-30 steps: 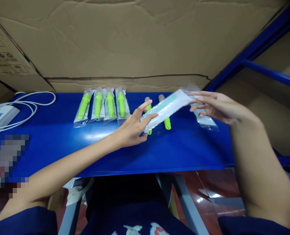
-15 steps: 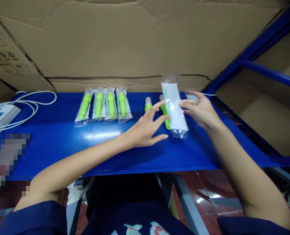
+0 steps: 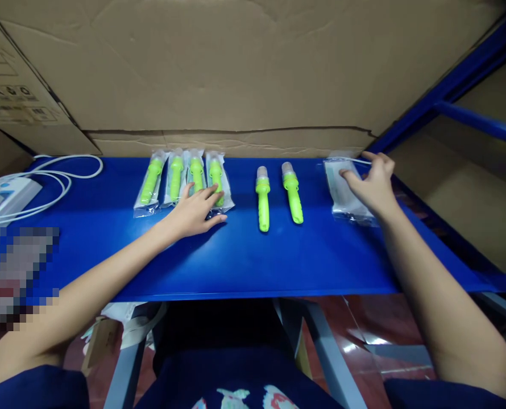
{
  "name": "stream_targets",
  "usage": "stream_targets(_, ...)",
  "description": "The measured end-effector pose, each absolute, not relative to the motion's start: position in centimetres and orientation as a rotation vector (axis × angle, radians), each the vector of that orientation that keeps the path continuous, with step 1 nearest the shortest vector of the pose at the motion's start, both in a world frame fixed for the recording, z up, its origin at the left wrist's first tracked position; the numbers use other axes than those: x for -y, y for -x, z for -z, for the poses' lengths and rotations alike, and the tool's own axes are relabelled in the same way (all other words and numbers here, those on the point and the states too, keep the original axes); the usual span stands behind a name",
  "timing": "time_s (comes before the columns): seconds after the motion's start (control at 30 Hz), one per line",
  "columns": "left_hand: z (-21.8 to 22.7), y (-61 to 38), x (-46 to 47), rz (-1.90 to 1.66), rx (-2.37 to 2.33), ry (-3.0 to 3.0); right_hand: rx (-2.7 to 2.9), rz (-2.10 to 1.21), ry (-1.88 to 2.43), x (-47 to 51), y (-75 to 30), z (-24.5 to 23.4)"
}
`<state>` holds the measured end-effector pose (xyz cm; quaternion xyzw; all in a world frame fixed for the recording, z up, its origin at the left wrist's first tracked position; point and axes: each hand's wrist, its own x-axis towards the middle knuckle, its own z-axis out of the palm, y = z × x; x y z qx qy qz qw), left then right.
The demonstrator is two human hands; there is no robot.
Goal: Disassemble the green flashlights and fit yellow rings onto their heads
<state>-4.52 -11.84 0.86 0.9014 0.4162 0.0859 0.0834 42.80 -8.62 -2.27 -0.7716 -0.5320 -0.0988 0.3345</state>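
Note:
My left hand (image 3: 198,211) is open, its fingers spread over the lower ends of the bagged green torch-like lights at the left. Its fingertips rest on or just above the rightmost bagged light (image 3: 214,170). At the right, my right hand (image 3: 376,183) has thumb and fingers apart over a clear plastic packet with a white card (image 3: 342,190). The packet lies on the table, and the hand covers its right side. Between my hands lie two unbagged green lights with clear caps, a left one (image 3: 263,207) and a right one (image 3: 294,199).
More bagged lights (image 3: 151,180) lie in a row beside the rightmost one. A white cable (image 3: 65,177) loops by a white device (image 3: 18,199) on the left of the blue table (image 3: 253,267). Cardboard (image 3: 236,74) stands behind; a blue frame (image 3: 457,108) rises at right.
My right hand has moved right, and the white-card packet now lies on the table. My left hand has moved left from the unbagged lights to the bagged row.

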Motion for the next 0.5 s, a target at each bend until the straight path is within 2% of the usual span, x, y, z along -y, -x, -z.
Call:
stream_targets(0.07,-1.0,4.7,13.1,-0.253,-1.240,-2.685,1.464,0.101,1.920,8.8,-39.6,1.2)
stream_targets(0.33,-0.8,6.1,15.8,-0.330,-1.272,-2.659,2.188,-0.069,1.374,7.3,-24.4,-1.3)
stream_targets(0.5,-1.5,7.2,16.5,-0.256,-1.299,-2.663,2.467,0.009,1.339,4.1,-18.3,-3.1)
